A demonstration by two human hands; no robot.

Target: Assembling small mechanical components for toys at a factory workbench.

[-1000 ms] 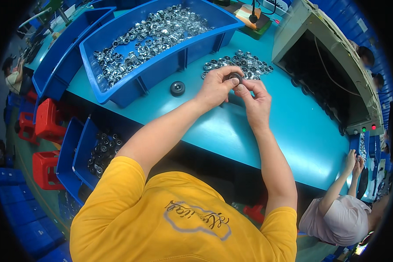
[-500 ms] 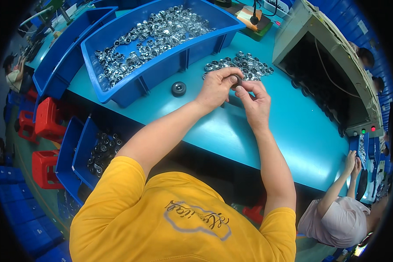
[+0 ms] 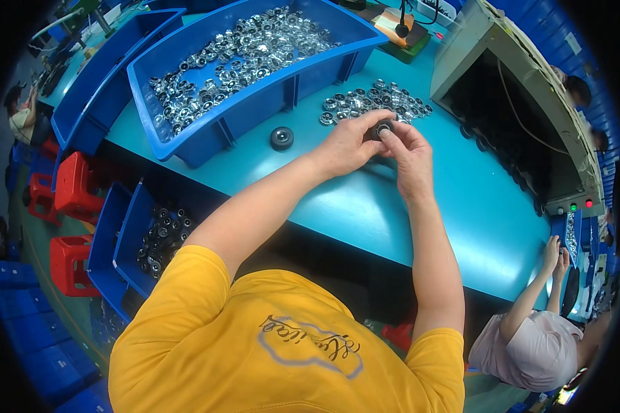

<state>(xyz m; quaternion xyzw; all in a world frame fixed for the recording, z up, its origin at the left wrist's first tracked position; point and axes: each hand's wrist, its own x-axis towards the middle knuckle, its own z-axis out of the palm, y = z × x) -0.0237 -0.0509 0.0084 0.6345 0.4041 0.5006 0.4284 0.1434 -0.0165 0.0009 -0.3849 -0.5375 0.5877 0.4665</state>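
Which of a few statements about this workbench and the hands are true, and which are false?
1. Both hands, left hand and right hand, meet on one small round part. True.
2. The blue bin is empty. False: it holds many shiny metal parts.
3. A lone black round part lies on the teal table left of the hands. True.
4. The loose pile of metal parts lies on the floor. False: it lies on the table beyond the hands.
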